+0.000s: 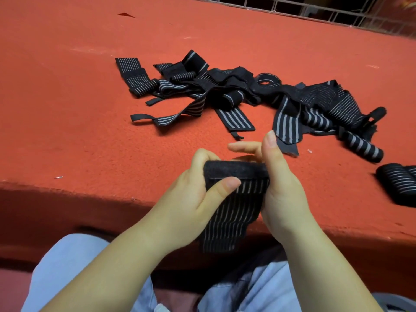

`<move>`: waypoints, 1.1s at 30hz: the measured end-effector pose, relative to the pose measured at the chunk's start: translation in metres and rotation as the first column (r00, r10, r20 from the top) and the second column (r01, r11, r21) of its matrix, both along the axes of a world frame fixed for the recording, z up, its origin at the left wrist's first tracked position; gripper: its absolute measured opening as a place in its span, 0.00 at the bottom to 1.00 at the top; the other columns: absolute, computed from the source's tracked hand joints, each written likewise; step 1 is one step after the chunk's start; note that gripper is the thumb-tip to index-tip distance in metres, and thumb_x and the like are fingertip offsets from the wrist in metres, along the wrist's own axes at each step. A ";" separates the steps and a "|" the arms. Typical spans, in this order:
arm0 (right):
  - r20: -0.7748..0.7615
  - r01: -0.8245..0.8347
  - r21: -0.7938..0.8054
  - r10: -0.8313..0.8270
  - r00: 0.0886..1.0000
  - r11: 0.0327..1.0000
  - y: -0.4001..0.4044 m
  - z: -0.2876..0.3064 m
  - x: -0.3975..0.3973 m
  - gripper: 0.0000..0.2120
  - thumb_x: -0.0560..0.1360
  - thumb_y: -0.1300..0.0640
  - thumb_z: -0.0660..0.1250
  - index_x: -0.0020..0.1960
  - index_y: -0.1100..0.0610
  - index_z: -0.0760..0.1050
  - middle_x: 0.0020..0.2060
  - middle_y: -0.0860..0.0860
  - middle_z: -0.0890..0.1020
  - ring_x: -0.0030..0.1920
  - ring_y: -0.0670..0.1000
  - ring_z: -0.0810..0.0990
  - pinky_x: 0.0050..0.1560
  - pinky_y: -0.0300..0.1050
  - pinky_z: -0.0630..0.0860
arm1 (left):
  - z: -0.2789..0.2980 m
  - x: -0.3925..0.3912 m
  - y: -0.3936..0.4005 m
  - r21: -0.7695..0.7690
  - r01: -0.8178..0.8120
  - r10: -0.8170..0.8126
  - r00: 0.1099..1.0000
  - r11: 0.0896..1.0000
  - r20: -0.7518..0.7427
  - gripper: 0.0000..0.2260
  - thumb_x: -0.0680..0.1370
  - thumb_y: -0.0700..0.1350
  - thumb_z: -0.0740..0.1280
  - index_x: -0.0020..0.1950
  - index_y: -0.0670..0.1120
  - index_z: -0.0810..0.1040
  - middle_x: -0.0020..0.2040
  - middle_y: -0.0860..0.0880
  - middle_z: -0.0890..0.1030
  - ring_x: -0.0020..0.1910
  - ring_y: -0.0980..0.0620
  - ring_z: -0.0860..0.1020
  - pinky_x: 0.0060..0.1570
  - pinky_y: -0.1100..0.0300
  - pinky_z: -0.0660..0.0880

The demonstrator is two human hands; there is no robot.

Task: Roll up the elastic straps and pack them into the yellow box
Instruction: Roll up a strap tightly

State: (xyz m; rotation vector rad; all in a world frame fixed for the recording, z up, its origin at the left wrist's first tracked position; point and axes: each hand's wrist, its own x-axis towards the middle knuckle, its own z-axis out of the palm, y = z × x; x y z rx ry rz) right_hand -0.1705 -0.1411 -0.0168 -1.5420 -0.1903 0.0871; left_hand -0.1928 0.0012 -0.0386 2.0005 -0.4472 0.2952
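Between both hands I hold a black elastic strap with thin white stripes (234, 206), its top end folded over into the start of a roll. My left hand (198, 190) grips the left end, thumb pressed on the front. My right hand (276, 183) pinches the right end, thumb up and index finger stretched out behind. The strap's loose tail hangs down over the table's front edge toward my lap. A pile of unrolled black striped straps (236, 93) lies further back on the red table (78, 131). No yellow box is in view.
A rolled strap (362, 147) lies at the pile's right end, and two more rolls (398, 183) sit at the right edge of the view. A white wire rack (315, 7) runs along the far edge. My knees in light blue trousers are below the table.
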 end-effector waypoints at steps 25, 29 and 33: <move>-0.112 0.088 -0.081 -0.097 0.989 0.993 -0.005 -0.013 -0.014 0.28 0.72 0.37 0.63 0.37 0.64 0.75 0.31 0.59 0.78 0.34 0.52 0.77 0.38 0.43 0.73 | 0.008 -0.013 -0.002 -0.004 0.133 -0.132 0.986 0.991 -0.103 0.14 0.74 0.58 0.60 0.57 0.60 0.62 0.45 0.66 0.72 0.43 0.64 0.73 0.44 0.70 0.67; 0.235 0.251 -0.140 -0.215 0.948 0.958 0.003 -0.013 -0.023 0.23 0.71 0.37 0.63 0.29 0.53 0.62 0.22 0.43 0.65 0.26 0.41 0.63 0.27 0.32 0.62 | 0.005 -0.008 -0.003 -0.213 0.070 -0.117 0.969 0.975 -0.219 0.17 0.70 0.64 0.58 0.54 0.57 0.67 0.37 0.61 0.76 0.35 0.65 0.72 0.39 0.69 0.69; 0.192 0.245 -0.138 -0.216 0.957 0.960 0.005 -0.016 -0.022 0.27 0.73 0.35 0.63 0.29 0.56 0.63 0.24 0.44 0.65 0.27 0.42 0.63 0.28 0.33 0.62 | 0.006 -0.008 0.002 -0.007 0.034 -0.034 0.994 0.999 -0.104 0.13 0.72 0.64 0.55 0.50 0.57 0.66 0.36 0.55 0.76 0.32 0.61 0.73 0.35 0.63 0.69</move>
